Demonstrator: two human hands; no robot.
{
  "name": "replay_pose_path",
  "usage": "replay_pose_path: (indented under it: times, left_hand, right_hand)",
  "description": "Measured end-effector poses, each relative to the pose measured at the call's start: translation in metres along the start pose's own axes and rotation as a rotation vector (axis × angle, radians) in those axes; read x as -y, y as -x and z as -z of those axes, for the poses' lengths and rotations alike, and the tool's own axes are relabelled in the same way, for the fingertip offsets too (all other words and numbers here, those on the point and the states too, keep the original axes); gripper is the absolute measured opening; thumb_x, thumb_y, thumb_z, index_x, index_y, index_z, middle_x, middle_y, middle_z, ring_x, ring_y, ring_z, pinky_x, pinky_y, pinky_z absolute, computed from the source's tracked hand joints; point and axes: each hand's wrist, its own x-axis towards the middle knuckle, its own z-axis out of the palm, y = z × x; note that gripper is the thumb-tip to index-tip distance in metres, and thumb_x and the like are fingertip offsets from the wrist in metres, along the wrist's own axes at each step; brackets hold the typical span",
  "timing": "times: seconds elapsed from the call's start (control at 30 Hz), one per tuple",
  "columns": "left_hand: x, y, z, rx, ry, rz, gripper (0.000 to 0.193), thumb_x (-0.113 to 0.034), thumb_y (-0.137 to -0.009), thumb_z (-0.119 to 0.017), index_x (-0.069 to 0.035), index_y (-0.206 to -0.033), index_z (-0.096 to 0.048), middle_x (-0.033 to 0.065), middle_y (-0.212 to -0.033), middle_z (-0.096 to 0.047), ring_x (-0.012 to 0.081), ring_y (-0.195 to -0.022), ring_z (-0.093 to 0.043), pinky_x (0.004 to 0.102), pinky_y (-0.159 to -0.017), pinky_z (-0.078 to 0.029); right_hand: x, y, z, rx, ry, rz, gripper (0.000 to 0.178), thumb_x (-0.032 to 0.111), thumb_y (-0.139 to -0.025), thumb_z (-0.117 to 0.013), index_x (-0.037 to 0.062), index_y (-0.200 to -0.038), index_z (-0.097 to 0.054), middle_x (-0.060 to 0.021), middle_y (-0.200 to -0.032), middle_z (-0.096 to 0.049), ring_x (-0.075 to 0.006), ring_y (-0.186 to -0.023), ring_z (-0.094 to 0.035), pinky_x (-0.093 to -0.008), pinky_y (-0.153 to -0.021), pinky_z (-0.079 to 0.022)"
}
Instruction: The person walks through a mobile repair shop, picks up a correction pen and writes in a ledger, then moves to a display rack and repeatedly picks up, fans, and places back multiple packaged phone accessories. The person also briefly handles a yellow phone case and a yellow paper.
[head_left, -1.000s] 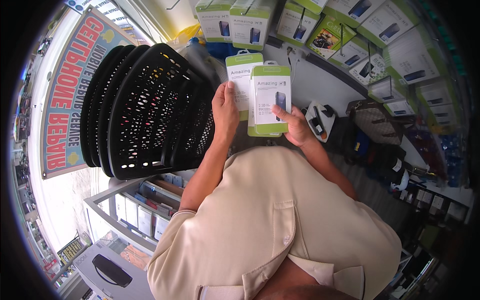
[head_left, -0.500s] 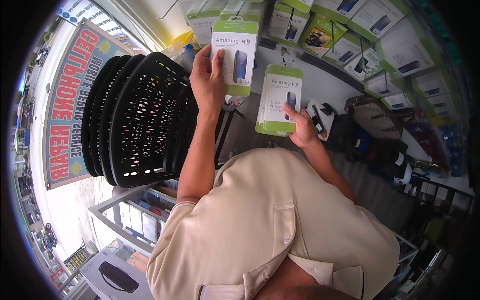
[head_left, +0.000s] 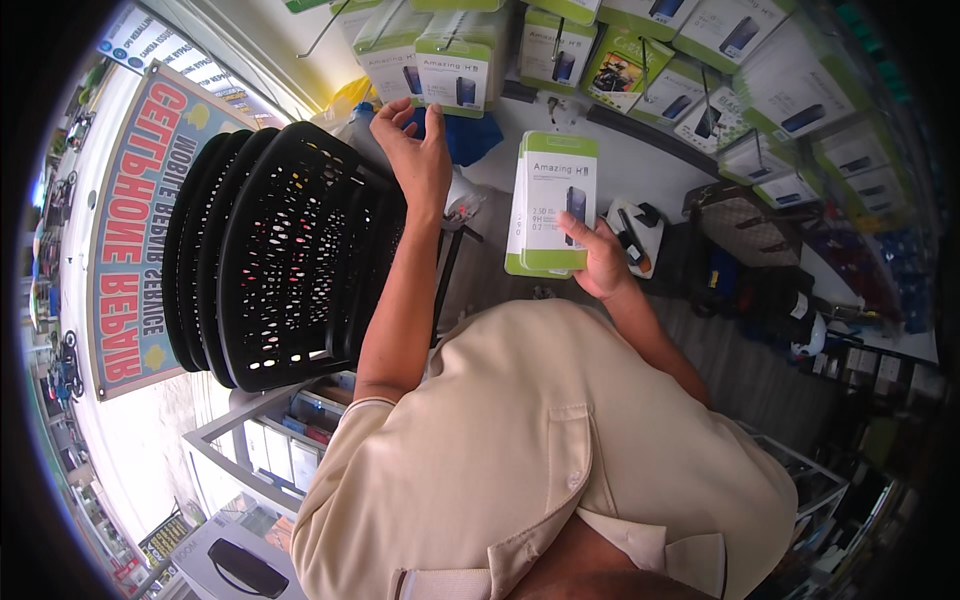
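Observation:
My right hand (head_left: 598,255) grips a small stack of flat white-and-green screen protector packs (head_left: 545,180), its thumb across the front one. The packs are held upright, each with a phone pictured on it. My left hand (head_left: 412,150) is raised, fingers apart and slightly curled, with nothing in it. Its fingertips are just below similar hanging packs (head_left: 455,75) on a wall hook; whether they touch the packs I cannot tell.
More screen protector packs (head_left: 735,30) hang on hooks along the wall at the upper right. Stacked black perforated plastic chairs (head_left: 300,260) stand at my left, beside a repair-shop banner (head_left: 150,230). A glass display case (head_left: 250,450) is at lower left, and a checkered bag (head_left: 745,225) at right.
My left hand has let go of the pack it held, which now appears among the hanging ones, and its fingers have spread. My right hand keeps its stack.

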Motion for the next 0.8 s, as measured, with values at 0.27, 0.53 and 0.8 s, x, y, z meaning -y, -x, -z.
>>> replay_pose_path:
  times: [0.27,0.53,0.8]
  left_hand:
    - [-0.007,0.114,0.031,0.686,0.490,0.729,0.061,-0.048,-0.112,-0.042,0.001,-0.147,-0.052,0.0134,-0.142,-0.060,0.0228,-0.132,-0.057,0.0385,-0.113,-0.043]
    - [-0.002,0.123,0.034,0.508,0.572,0.704,0.055,-0.045,-0.112,-0.045,-0.001,-0.144,-0.057,0.0117,-0.133,-0.067,0.0206,-0.120,-0.064,0.0358,-0.105,-0.049]
    - [-0.021,0.113,0.041,0.373,0.335,0.561,0.054,-0.048,-0.110,-0.051,0.001,-0.123,-0.069,0.0036,-0.105,-0.069,0.0096,-0.094,-0.059,0.0261,-0.086,-0.047]
  right_hand:
    - [-0.002,-0.011,-0.013,-0.052,0.264,0.065,0.056,0.024,-0.097,-0.077,0.0005,-0.141,-0.052,-0.0077,-0.124,-0.066,-0.0142,-0.115,-0.062,-0.0319,-0.100,-0.051]
    - [-0.009,-0.026,-0.010,-0.241,0.258,0.138,0.044,0.024,-0.093,-0.082,-0.0001,-0.120,-0.057,-0.0056,-0.107,-0.068,-0.0105,-0.097,-0.064,-0.0270,-0.089,-0.053]
    - [-0.006,-0.017,-0.004,-0.127,0.212,-0.104,0.035,0.021,-0.095,-0.079,0.0031,-0.121,-0.063,-0.0035,-0.105,-0.071,-0.0099,-0.095,-0.067,-0.0274,-0.088,-0.055]
